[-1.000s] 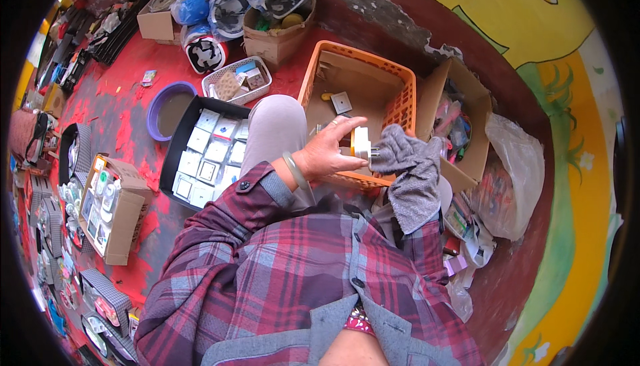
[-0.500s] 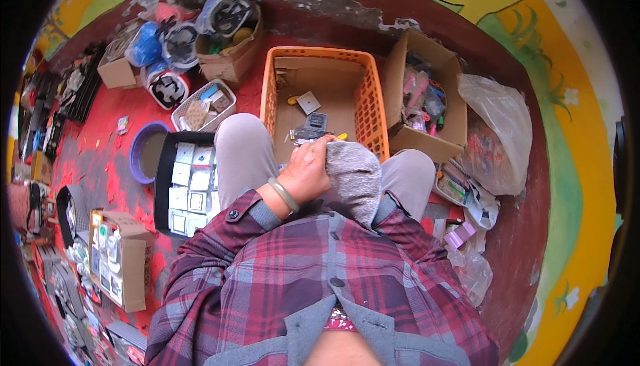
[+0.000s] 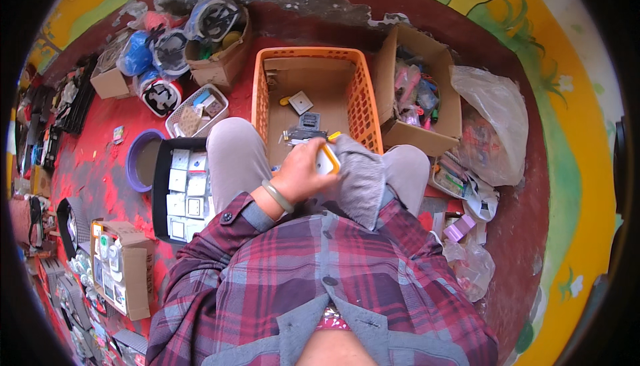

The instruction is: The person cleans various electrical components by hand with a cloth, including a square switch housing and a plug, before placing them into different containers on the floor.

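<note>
Above my lap, my left hand (image 3: 298, 171), with a pale bangle at its wrist, is closed on a small white case with a yellow edge (image 3: 327, 160). Against the case's right side is a grey cloth (image 3: 361, 183). That cloth covers my right hand, so only the plaid sleeve (image 3: 407, 223) shows and its fingers are hidden. Just beyond my hands stands an orange plastic basket (image 3: 371, 99) lined with cardboard. In it lie a white square plate (image 3: 301, 103), a grey plastic part (image 3: 309, 121) and a dark flat piece (image 3: 301, 135).
A black tray (image 3: 160, 199) of white square pieces sits left of my knee, beside a purple basin (image 3: 131, 166) and a white basket (image 3: 220, 112). Right of the orange basket are an open carton (image 3: 427, 141) and a plastic bag (image 3: 497, 126). Another carton (image 3: 139, 279) stands lower left.
My left hand has shifted slightly left and turned, so the yellow-edged white case now shows. The grey cloth has opened out and moved a little to the right of it.
</note>
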The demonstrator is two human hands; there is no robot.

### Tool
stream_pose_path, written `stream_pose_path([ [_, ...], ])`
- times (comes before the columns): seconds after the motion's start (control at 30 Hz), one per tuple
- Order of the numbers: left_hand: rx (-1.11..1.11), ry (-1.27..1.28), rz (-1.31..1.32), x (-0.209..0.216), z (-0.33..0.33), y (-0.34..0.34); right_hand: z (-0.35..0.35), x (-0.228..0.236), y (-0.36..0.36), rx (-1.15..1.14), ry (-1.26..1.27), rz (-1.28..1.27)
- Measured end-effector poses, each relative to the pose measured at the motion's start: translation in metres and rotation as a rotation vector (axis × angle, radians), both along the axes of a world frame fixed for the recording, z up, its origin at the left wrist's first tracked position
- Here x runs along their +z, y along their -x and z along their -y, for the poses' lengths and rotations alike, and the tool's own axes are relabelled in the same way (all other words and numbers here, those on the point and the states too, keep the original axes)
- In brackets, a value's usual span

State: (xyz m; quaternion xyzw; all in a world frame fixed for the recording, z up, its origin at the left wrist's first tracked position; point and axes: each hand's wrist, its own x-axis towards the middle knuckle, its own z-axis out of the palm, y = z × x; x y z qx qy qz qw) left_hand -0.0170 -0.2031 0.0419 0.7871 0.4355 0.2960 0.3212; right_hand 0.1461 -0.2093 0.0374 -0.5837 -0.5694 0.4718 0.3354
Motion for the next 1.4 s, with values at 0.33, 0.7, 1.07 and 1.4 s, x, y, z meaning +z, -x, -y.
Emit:
stream_pose_path([
  [0.33, -0.178, 1.065, 1.622, -0.006, -0.023, 0.033, -0.001, 0.037, 0.016, -0.344, 0.298, -1.033],
  [0.7, -0.316, 0.597, 0.893, -0.012, -0.018, 0.024, 0.004, 0.039, 0.009, 0.188, -0.215, 0.030],
  [1.07, -0.313, 0.401, 0.563, 0.001, -0.010, 0.019, -0.009, -0.026, -0.018, -0.131, -0.105, -0.024],
  [1.4, -0.238, 1.327, 1.480, -0.011, -0.013, 0.027, -0.017, 0.025, -0.012, -0.271, -0.024, -0.734],
])
